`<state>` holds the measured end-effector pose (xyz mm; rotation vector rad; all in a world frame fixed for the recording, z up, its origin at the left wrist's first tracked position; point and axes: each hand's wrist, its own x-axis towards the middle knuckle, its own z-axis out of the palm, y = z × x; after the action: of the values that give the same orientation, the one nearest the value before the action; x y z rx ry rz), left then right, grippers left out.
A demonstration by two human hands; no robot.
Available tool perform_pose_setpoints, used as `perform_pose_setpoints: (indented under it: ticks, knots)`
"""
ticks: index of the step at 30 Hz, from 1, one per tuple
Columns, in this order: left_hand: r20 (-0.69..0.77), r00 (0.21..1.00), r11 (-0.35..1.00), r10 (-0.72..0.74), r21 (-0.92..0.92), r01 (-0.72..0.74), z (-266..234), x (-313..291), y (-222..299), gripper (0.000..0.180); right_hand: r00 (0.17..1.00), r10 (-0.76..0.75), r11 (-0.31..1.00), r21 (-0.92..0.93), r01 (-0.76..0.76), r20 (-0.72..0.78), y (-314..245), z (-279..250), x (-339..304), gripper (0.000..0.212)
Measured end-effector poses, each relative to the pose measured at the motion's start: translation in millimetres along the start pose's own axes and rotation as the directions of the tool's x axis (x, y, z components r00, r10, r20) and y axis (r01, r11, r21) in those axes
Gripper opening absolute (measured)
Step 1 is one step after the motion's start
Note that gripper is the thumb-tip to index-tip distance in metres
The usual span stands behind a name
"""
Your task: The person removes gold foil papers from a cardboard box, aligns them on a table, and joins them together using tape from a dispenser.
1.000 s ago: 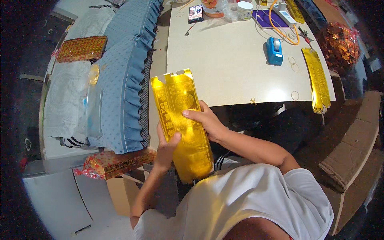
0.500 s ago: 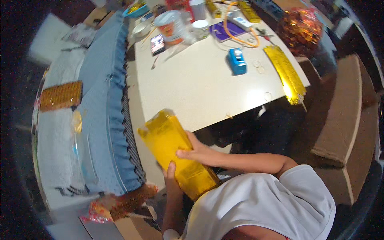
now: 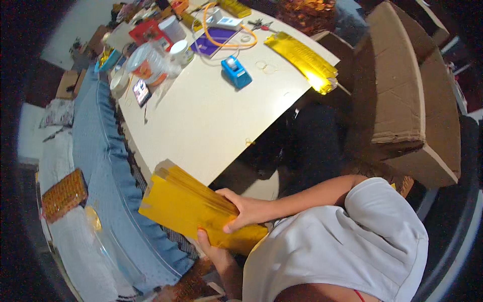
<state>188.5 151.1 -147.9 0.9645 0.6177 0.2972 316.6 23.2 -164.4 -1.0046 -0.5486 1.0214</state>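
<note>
Gripping a gold stack (image 3: 186, 207) with both hands

We see the right forearm come in from the right, almost level, with its elbow bent out beside the white shirt (image 3: 332, 246). The right hand (image 3: 246, 209) clasps the stack's upper-right long edge, its thumb laid across the broad face. From the lower edge the left forearm rises steeply, and the left hand (image 3: 215, 253) supports the opposite long edge, thumb pressed up onto the same face. The fingers of both hands are closed on the stack; most of them are hidden from us beneath it.

We find the stack in front of the torso, at the near corner of the white surface (image 3: 186, 126). Its long axis runs diagonally: the far end points up and left toward the blue cover (image 3: 108, 166), the near end down and right against the shirt. The broad face is turned up toward us, and layered edges show along the upper-right side. Whether the far end touches the surface, we cannot tell. Another gold stack (image 3: 302, 56) lies by the surface's right edge, well apart from the hands.
</note>
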Motion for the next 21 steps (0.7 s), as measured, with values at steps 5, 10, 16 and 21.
perform_pose_setpoints:
  ticks: [5, 10, 16, 21]
  knots:
    - [0.118, 0.963, 0.965, 0.242, 0.077, -0.252, 22.6, 16.2, 12.6, 0.069, 0.999, -0.037, 0.997, 0.07, 0.036, 0.024, -13.9, -4.5, 1.1, 0.103]
    - [0.112, 0.946, 0.944, 0.306, 0.092, -0.316, 53.2, 26.6, 14.9, 0.078, 0.978, -0.182, 0.982, -0.072, 0.176, -0.1, -12.1, -20.3, -5.8, 0.106]
    - [0.277, 0.952, 0.983, 0.134, 0.082, -0.162, 16.2, 39.8, 7.1, 0.082, 0.916, -0.354, 0.888, -0.375, 0.265, -0.19, -18.2, -28.5, -23.2, 0.108]
    - [0.389, 0.917, 0.971, 0.094, 0.166, -0.17, -10.4, 51.5, -11.6, 0.075, 0.859, -0.494, 0.688, -0.665, 0.289, -0.138, -31.7, -44.3, -37.3, 0.097]
